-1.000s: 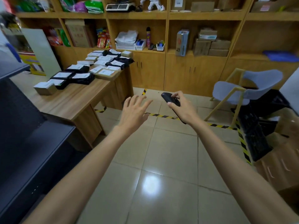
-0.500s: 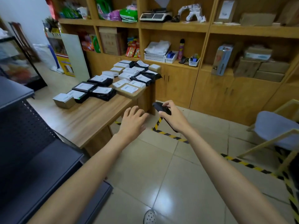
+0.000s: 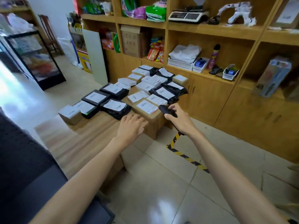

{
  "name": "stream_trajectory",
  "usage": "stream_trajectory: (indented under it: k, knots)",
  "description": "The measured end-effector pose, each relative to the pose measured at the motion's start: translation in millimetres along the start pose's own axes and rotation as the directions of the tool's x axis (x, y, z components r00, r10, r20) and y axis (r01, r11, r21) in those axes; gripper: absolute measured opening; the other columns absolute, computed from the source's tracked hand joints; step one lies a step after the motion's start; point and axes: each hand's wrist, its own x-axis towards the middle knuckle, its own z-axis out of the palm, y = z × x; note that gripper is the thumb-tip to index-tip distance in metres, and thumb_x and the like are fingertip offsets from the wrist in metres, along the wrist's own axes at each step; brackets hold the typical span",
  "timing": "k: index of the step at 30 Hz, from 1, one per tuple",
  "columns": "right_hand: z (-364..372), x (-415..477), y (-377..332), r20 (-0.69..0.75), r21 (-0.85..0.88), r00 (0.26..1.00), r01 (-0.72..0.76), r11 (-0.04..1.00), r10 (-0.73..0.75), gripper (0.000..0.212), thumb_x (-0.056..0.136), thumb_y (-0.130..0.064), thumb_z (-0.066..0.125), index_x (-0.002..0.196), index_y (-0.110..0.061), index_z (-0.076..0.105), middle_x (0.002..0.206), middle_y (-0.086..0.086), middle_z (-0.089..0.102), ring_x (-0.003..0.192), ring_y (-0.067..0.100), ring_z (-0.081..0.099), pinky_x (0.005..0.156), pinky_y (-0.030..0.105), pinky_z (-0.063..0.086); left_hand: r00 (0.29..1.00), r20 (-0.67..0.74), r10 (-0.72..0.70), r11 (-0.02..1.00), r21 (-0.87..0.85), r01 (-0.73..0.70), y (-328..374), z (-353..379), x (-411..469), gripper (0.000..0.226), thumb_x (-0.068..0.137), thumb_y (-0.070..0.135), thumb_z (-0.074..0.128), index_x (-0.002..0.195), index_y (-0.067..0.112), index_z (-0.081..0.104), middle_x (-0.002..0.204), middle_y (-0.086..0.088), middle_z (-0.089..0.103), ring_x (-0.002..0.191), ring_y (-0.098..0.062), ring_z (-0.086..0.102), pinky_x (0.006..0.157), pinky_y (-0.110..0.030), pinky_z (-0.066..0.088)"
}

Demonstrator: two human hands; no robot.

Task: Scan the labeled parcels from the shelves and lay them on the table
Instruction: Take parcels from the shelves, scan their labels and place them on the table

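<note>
Several labeled parcels (image 3: 146, 106), black bags and brown boxes with white labels, lie in rows on the far half of a wooden table (image 3: 80, 138). My right hand (image 3: 179, 122) grips a black handheld scanner (image 3: 166, 111), its head just beside the nearest brown box at the table's right edge. My left hand (image 3: 131, 127) is empty, fingers spread, palm down over the table's near right corner, just short of the parcels. A black bag parcel (image 3: 115, 108) lies just beyond my left fingertips.
Wooden wall shelves (image 3: 210, 32) behind the table hold a scale, cartons, baskets and packets. A dark metal rack (image 3: 24, 175) stands at my left. Yellow-black tape (image 3: 182, 154) runs across the tiled floor. A glass cabinet (image 3: 35, 60) stands far left.
The view has swung left and closer to the table. Both hands have moved from over the floor up to the table's near corner. The scanner stays in my right hand.
</note>
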Motion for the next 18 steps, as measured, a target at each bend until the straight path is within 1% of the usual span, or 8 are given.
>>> stream_trajectory:
  k: [2,3,6,8,10,13,15,18]
  knots:
    - [15.6,42.8,0.0,0.072,0.008,0.997,0.031,0.999,-0.032,0.028,0.097,-0.043,0.058,0.119,-0.032,0.044,0.140,0.000,0.047,0.128,0.024,0.046,0.098,0.045,0.042,0.997,0.036,-0.072,0.997,-0.011,0.072,-23.9,11.4,14.4,0.044,0.093,0.039,0.059,0.136,0.030,0.052,0.141,0.002,0.050,0.131,-0.025,0.044,0.105,-0.042,0.034]
    - [24.0,65.5,-0.3,0.104,0.017,0.993,0.048,0.999,-0.050,0.029,0.097,-0.045,0.058,0.118,-0.032,0.044,0.141,0.000,0.047,0.129,0.024,0.046,0.097,0.044,0.042,0.992,0.055,-0.113,0.993,-0.015,0.114,-35.4,16.7,22.1,0.045,0.094,0.038,0.059,0.138,0.030,0.050,0.142,0.001,0.048,0.132,-0.025,0.043,0.106,-0.041,0.035]
    - [48.2,128.5,-7.4,0.190,0.039,0.976,0.099,0.994,-0.105,0.033,0.098,-0.041,0.059,0.125,-0.026,0.047,0.143,0.001,0.048,0.131,0.023,0.047,0.094,0.036,0.037,0.966,0.103,-0.238,0.970,-0.017,0.241,-71.3,29.2,46.9,0.049,0.094,0.036,0.058,0.141,0.031,0.046,0.145,0.002,0.045,0.131,-0.024,0.043,0.105,-0.041,0.036]
    - [63.2,173.1,-15.5,0.268,0.042,0.952,0.143,0.989,-0.149,0.035,0.098,-0.040,0.059,0.127,-0.025,0.047,0.145,0.001,0.048,0.132,0.022,0.046,0.098,0.038,0.038,0.934,0.120,-0.336,0.940,-0.025,0.341,-97.8,34.2,67.6,0.050,0.093,0.034,0.058,0.141,0.030,0.046,0.144,0.002,0.046,0.131,-0.025,0.044,0.106,-0.041,0.036]
    - [75.0,217.2,-25.1,0.341,0.046,0.919,0.194,0.980,-0.198,0.034,0.098,-0.040,0.059,0.126,-0.025,0.047,0.146,0.001,0.048,0.131,0.024,0.047,0.102,0.043,0.039,0.898,0.143,-0.417,0.907,0.004,0.420,-123.8,35.4,87.4,0.051,0.092,0.034,0.060,0.141,0.030,0.045,0.144,0.002,0.046,0.131,-0.026,0.043,0.106,-0.041,0.035]
    - [94.2,277.3,-45.1,0.408,0.072,0.876,0.248,0.966,-0.256,0.034,0.098,-0.037,0.059,0.126,-0.022,0.047,0.142,0.002,0.049,0.123,0.025,0.051,0.092,0.040,0.042,0.828,0.156,-0.539,0.840,0.031,0.542,-161.3,38.9,105.5,0.055,0.092,0.035,0.062,0.143,0.030,0.041,0.143,0.001,0.045,0.133,-0.026,0.040,0.106,-0.042,0.033]
    - [112.2,307.5,-59.9,0.443,0.078,0.850,0.281,0.957,-0.286,0.035,0.098,-0.037,0.059,0.127,-0.021,0.047,0.141,0.003,0.050,0.125,0.025,0.050,0.095,0.041,0.042,0.770,0.159,-0.617,0.782,0.021,0.623,-183.7,42.9,105.1,0.056,0.092,0.036,0.061,0.143,0.031,0.041,0.143,0.001,0.045,0.134,-0.025,0.039,0.108,-0.042,0.031]
    - [149.0,337.7,-81.6,0.534,0.112,0.781,0.314,0.943,-0.323,0.034,0.097,-0.037,0.060,0.124,-0.022,0.047,0.140,0.003,0.050,0.126,0.025,0.048,0.098,0.041,0.041,0.693,0.181,-0.698,0.710,0.041,0.703,-211.6,51.6,94.7,0.056,0.090,0.038,0.062,0.142,0.033,0.042,0.142,0.004,0.046,0.133,-0.024,0.039,0.107,-0.040,0.031]
